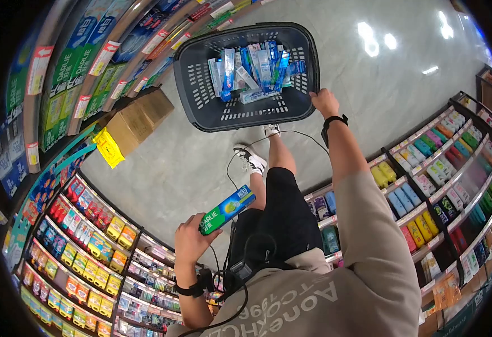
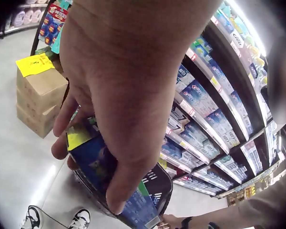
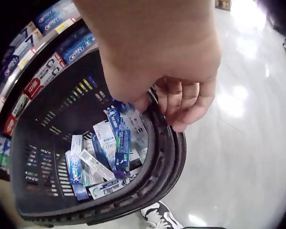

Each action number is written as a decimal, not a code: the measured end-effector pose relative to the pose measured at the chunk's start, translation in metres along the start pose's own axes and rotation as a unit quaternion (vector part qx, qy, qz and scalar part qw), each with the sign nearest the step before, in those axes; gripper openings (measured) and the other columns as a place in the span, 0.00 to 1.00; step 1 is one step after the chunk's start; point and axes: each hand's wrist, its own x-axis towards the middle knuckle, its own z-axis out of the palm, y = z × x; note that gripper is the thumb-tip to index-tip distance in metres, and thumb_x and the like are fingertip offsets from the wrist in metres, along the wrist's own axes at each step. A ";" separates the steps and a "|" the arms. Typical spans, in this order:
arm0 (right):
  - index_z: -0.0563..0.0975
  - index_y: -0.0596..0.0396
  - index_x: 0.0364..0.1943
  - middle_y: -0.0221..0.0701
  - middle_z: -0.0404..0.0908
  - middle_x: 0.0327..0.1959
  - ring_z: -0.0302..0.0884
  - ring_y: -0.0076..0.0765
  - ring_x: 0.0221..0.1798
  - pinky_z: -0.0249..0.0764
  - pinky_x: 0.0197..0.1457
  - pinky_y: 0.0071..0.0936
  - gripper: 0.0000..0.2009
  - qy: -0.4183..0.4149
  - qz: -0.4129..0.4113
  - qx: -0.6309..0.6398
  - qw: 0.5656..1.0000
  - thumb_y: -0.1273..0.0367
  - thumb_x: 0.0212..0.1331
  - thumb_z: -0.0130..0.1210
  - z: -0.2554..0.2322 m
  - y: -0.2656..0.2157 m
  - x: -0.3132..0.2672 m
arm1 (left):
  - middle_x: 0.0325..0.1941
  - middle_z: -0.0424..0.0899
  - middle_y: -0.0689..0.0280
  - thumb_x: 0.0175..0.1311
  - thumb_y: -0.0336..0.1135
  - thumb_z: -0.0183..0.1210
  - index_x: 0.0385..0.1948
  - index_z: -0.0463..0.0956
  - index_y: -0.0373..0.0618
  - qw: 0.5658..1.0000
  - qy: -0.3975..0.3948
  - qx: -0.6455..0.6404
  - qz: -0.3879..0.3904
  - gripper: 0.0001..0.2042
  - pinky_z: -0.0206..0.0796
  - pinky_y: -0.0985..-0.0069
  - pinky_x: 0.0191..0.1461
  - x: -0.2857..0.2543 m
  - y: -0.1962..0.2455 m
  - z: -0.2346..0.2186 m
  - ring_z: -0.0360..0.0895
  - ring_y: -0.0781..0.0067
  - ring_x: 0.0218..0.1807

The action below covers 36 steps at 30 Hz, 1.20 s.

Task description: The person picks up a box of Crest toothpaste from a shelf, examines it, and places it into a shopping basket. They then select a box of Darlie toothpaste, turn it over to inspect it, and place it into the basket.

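Note:
My left hand (image 1: 192, 240) grips one end of a green and blue Darlie toothpaste box (image 1: 227, 210), held up in front of the body. In the left wrist view, thumb and fingers wrap opposite sides of that box (image 2: 95, 160). With its fingers curled over the rim, my right hand (image 1: 326, 103) holds a dark grey shopping basket (image 1: 187, 84) by its near right corner. Several toothpaste boxes (image 3: 105, 138), mostly blue and white, lie jumbled in the basket. The right palm (image 3: 167, 62) hides part of the rim in the right wrist view.
Shelves of toothpaste (image 1: 77, 56) rise along the left. A brown carton (image 1: 139, 121) with a yellow sign (image 1: 109, 149) stands on the floor beside them. More shelves with bottles (image 1: 414, 196) are at the right. A cable (image 1: 291, 132) loops near the legs.

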 end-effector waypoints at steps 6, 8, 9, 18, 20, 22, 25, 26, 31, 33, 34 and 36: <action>0.82 0.55 0.51 0.47 0.85 0.52 0.81 0.59 0.58 0.77 0.60 0.49 0.22 0.002 0.004 0.034 0.999 0.51 0.65 0.56 0.012 0.018 0.007 | 0.38 0.86 0.54 0.47 0.42 0.78 0.43 0.80 0.45 0.999 0.012 0.029 0.036 0.23 0.75 0.57 0.42 0.009 0.016 -0.006 0.83 0.44 0.40; 0.81 0.54 0.51 0.48 0.85 0.53 0.81 0.59 0.58 0.77 0.60 0.50 0.22 0.005 0.003 0.050 0.999 0.52 0.66 0.55 0.014 0.025 0.006 | 0.39 0.86 0.58 0.48 0.43 0.77 0.43 0.80 0.46 0.998 0.016 0.029 0.050 0.23 0.75 0.56 0.42 0.008 0.015 -0.003 0.83 0.45 0.38; 0.81 0.54 0.52 0.48 0.85 0.53 0.80 0.60 0.58 0.77 0.60 0.50 0.21 0.008 0.003 0.050 0.999 0.52 0.67 0.54 0.015 0.029 0.001 | 0.39 0.86 0.58 0.48 0.43 0.77 0.43 0.80 0.46 0.998 0.015 0.032 0.051 0.23 0.75 0.56 0.42 0.007 0.014 -0.001 0.84 0.45 0.38; 0.81 0.57 0.52 0.50 0.84 0.54 0.79 0.61 0.60 0.76 0.61 0.51 0.23 0.036 0.070 0.102 0.992 0.52 0.71 0.51 0.043 0.061 -0.002 | 0.40 0.86 0.55 0.48 0.45 0.77 0.44 0.81 0.46 0.998 0.004 0.053 0.040 0.23 0.76 0.56 0.45 -0.012 -0.003 0.024 0.84 0.45 0.41; 0.81 0.59 0.51 0.50 0.84 0.54 0.79 0.61 0.60 0.75 0.61 0.50 0.24 0.032 0.085 0.109 0.990 0.51 0.71 0.50 0.043 0.065 -0.006 | 0.40 0.86 0.55 0.48 0.45 0.76 0.44 0.81 0.46 0.998 0.003 0.057 0.033 0.23 0.75 0.56 0.46 -0.020 -0.005 0.031 0.83 0.45 0.41; 0.82 0.59 0.51 0.51 0.84 0.55 0.79 0.61 0.61 0.75 0.62 0.50 0.24 0.025 0.101 0.112 0.988 0.51 0.71 0.51 0.044 0.066 -0.018 | 0.39 0.86 0.56 0.48 0.45 0.76 0.43 0.81 0.46 0.997 0.001 0.071 0.033 0.23 0.75 0.56 0.45 -0.024 -0.010 0.034 0.84 0.45 0.40; 0.82 0.59 0.52 0.51 0.83 0.55 0.79 0.61 0.61 0.75 0.62 0.50 0.24 0.033 0.120 0.138 0.983 0.51 0.71 0.51 0.051 0.070 -0.024 | 0.38 0.86 0.57 0.48 0.46 0.76 0.42 0.81 0.46 0.996 0.002 0.085 0.039 0.22 0.75 0.56 0.45 -0.025 -0.012 0.040 0.84 0.46 0.40; 0.82 0.59 0.52 0.51 0.83 0.55 0.79 0.61 0.61 0.75 0.62 0.50 0.24 0.033 0.124 0.146 0.981 0.51 0.71 0.51 0.053 0.071 -0.027 | 0.38 0.86 0.57 0.48 0.46 0.76 0.42 0.81 0.46 0.995 0.003 0.087 0.040 0.22 0.75 0.56 0.44 -0.026 -0.013 0.042 0.84 0.46 0.39; 0.82 0.62 0.46 0.49 0.87 0.43 0.85 0.53 0.43 0.80 0.45 0.44 0.19 0.010 0.121 0.212 0.970 0.57 0.70 0.56 0.080 0.096 -0.014 | 0.37 0.86 0.58 0.48 0.46 0.76 0.41 0.81 0.47 0.994 0.008 0.098 0.052 0.22 0.75 0.57 0.44 -0.031 -0.004 0.050 0.84 0.47 0.39; 0.83 0.59 0.43 0.41 0.88 0.36 0.85 0.41 0.31 0.80 0.33 0.37 0.15 -0.102 0.147 0.322 0.930 0.60 0.70 0.57 0.079 0.107 -0.010 | 0.37 0.86 0.58 0.48 0.47 0.76 0.41 0.81 0.47 0.993 0.000 0.105 0.062 0.22 0.75 0.57 0.45 -0.032 0.004 0.050 0.84 0.48 0.39; 0.83 0.58 0.42 0.38 0.87 0.33 0.82 0.36 0.28 0.78 0.30 0.34 0.13 -0.119 0.155 0.355 0.915 0.61 0.70 0.58 0.079 0.111 -0.011 | 0.36 0.86 0.58 0.48 0.46 0.76 0.40 0.81 0.47 0.992 -0.006 0.109 0.070 0.21 0.75 0.57 0.45 -0.031 0.010 0.047 0.84 0.49 0.38; 0.84 0.56 0.39 0.31 0.86 0.28 0.76 0.27 0.21 0.73 0.24 0.27 0.11 -0.149 0.166 0.419 0.880 0.63 0.69 0.58 0.072 0.111 -0.023 | 0.35 0.86 0.59 0.48 0.46 0.76 0.39 0.80 0.46 0.989 -0.014 0.117 0.086 0.21 0.74 0.57 0.45 -0.030 0.025 0.038 0.84 0.50 0.38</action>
